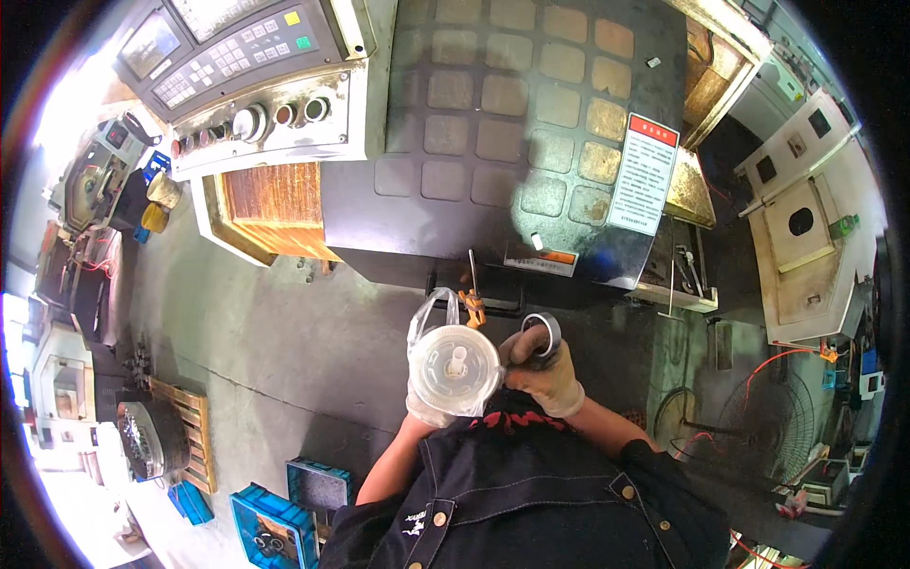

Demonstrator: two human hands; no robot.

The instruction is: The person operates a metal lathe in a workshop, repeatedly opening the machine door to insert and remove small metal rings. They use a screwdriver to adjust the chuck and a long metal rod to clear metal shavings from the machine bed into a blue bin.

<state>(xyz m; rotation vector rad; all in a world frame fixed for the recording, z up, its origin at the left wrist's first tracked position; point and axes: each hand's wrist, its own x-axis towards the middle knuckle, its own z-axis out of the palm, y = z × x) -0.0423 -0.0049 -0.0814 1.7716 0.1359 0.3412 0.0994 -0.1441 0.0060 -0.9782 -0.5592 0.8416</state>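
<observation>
While right fingers [520, 348] clamp a grey ring [555, 329], clear round cup [457, 371] over left hand [428, 410]; grip hidden

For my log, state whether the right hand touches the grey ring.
Touching: head view shows the right hand holding the grey ring in gloved fingers.

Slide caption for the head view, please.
Gloved left hand holding a clear round container, gloved right hand holding a grey ring, before a dark machine panel.

Grey floor [237, 327] with wooden pallet [196, 446], blue crates [245, 522]
</observation>
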